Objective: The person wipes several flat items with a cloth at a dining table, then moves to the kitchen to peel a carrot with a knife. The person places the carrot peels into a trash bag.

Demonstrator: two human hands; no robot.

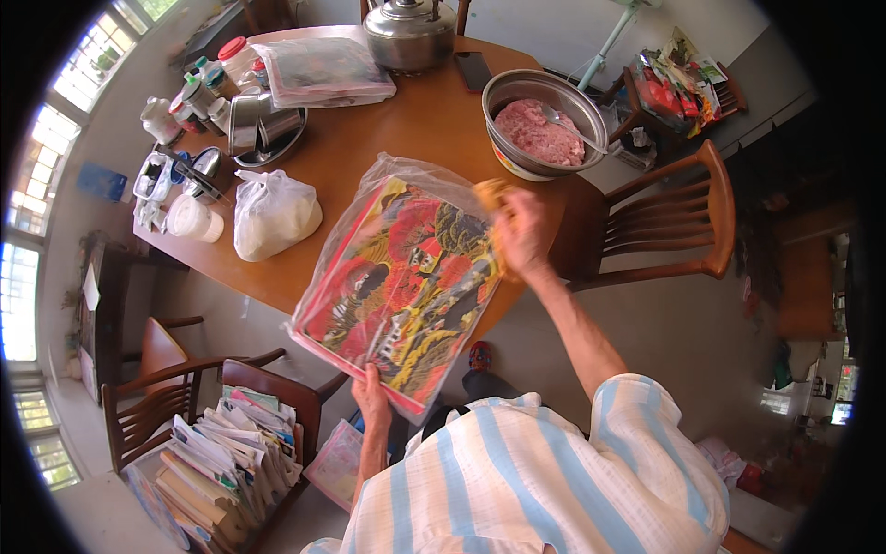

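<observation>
A flat, colourful landscape picture in a clear plastic bag (408, 277) lies tilted in front of me, its upper part over the wooden table and its lower corner past the edge. My left hand (372, 401) grips its lower edge, thumb on top. In my right hand (520, 232) is a crumpled yellow-brown cloth (495, 196), at the picture's right edge; both are blurred. Just beyond that hand stands a steel bowl (498, 131) of pink minced meat (540, 135), with a metal spoon (571, 128) in it.
On the wooden table (429, 131) are a white plastic bag (277, 215), jars (201, 100), a kettle (408, 34), a phone (473, 71) and a second plastic-wrapped stack (325, 69). A wooden chair (664, 221) stands right; papers (221, 464) fill a seat at lower left.
</observation>
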